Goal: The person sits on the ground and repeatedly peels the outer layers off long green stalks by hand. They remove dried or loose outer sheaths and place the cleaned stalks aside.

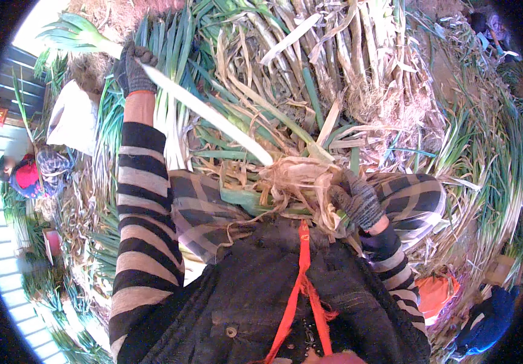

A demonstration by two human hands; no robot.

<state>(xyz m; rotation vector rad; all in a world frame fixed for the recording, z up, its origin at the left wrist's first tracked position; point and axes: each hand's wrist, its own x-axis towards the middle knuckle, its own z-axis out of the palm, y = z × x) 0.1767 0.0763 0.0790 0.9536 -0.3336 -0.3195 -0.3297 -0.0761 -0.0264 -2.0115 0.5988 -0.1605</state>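
My left hand (137,68), in a grey knit glove, reaches forward at the upper left and grips a large leek (211,116). Its bare white shank slants down toward my lap, and its fanned green leaves stick out beyond the fist. Close to my right knee, my right hand (357,200), gloved too, is closed around a bunch of dry, papery outer leaves (304,179). The white end of the shank lies right by this bunch; whether they touch I cannot tell. Beside my left forearm rest peeled leeks with white shanks (172,123).
Unpeeled leeks with roots (334,54) are heaped in front of me. More leeks (502,182) line the right side. A white sack (74,117) stands at left, near a seated person (38,173). An orange bag (436,295) and a dark blue garment (486,318) are at lower right.
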